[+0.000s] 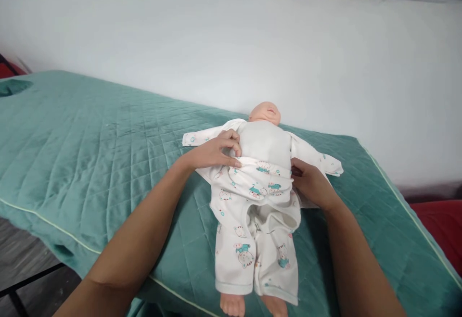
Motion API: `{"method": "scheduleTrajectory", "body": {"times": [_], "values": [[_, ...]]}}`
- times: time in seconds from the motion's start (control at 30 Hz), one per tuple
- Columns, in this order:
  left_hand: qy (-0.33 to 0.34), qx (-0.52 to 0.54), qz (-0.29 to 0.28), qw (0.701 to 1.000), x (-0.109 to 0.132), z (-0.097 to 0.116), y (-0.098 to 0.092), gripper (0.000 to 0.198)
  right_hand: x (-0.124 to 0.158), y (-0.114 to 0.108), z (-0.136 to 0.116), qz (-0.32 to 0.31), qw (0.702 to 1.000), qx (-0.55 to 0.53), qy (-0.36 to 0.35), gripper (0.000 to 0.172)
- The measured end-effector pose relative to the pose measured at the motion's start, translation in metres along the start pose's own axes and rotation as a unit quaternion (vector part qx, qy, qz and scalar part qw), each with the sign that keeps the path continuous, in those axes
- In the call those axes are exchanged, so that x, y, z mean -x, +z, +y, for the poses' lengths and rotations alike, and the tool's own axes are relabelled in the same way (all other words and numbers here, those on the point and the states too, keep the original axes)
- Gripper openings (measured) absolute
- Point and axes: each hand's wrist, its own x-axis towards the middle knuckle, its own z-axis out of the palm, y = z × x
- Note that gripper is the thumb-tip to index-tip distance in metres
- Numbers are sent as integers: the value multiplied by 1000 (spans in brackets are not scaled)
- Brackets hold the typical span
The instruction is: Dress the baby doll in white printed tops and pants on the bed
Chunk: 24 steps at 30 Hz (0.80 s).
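A baby doll (265,139) lies on its back, its pale cloth torso bare in front and its head against the wall. White printed baby trousers (234,249) cover its legs, the waistband up at the belly, with bare feet below the cuffs. A white printed baby shirt (308,151) is on its arms, its front spread open. At the left of the waistband, my left hand (220,151) is curled, thumb and forefinger close together at the cloth edge. My right hand (310,182) pinches the trousers at the opposite side of the waist; some fingertips are hidden by cloth.
A green quilted cover (108,163) lies over the table beneath the doll, with pale piping along its edges. A white wall (231,52) stands right behind. Something red (440,225) is at the right, and a dark metal bar (32,278) shows at lower left.
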Motion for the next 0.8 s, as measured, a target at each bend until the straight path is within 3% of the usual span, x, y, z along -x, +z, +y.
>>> {"method": "scheduleTrajectory", "body": {"times": [0.1,0.27,0.43,0.7,0.8], "values": [[15,19,3,1000,0,0,2,22,1,-5,-1,3,1000,16,-4,8],[17,90,22,996,-1,1,5,23,7,-9,-15,120,990,-13,-74,8],[-18,113,74,991,-3,-4,13,23,11,3,-40,69,984,-4,-164,12],[-46,25,156,986,-15,-15,25,18,13,8,-47,27,988,51,-144,21],[-51,41,163,984,-18,-18,27,20,4,9,-40,66,991,23,-114,28]]}}
